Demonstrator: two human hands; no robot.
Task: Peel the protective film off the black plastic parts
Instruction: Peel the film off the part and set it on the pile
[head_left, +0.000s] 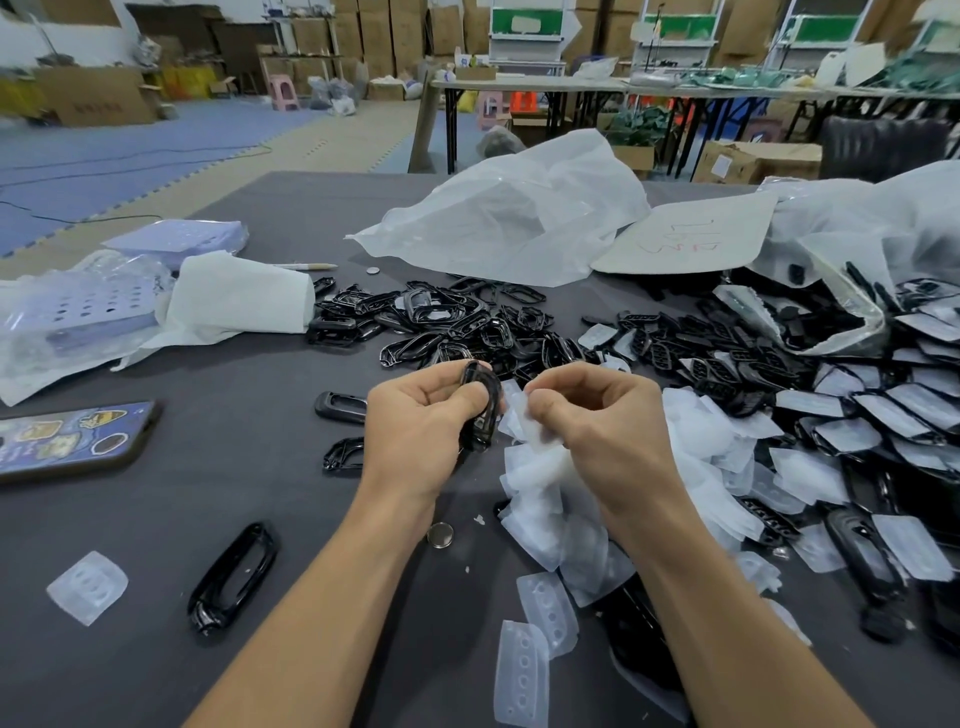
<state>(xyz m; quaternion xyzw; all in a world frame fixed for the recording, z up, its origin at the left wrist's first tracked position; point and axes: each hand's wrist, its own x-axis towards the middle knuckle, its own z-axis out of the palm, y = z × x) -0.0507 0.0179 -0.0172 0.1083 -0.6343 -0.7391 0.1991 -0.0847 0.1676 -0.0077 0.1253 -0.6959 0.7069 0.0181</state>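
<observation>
Black plastic part (480, 405) stands upright in the left hand (421, 431), whose fingers curl round it. Just beside it, the right hand (597, 415) pinches translucent film (522, 423) at the part's edge. Peeled films (545, 499) heap under the right wrist. The grey table (291, 483) shows bare to the left. Beyond lie a pile of black parts (441, 322), white bags (514, 218) and distant cardboard boxes (98, 96).

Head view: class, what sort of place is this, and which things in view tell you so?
Probably a factory or warehouse workshop: heaps of black plastic parts lie on the grey table, stacked cardboard boxes line the back wall, and long work tables stand behind.
</observation>
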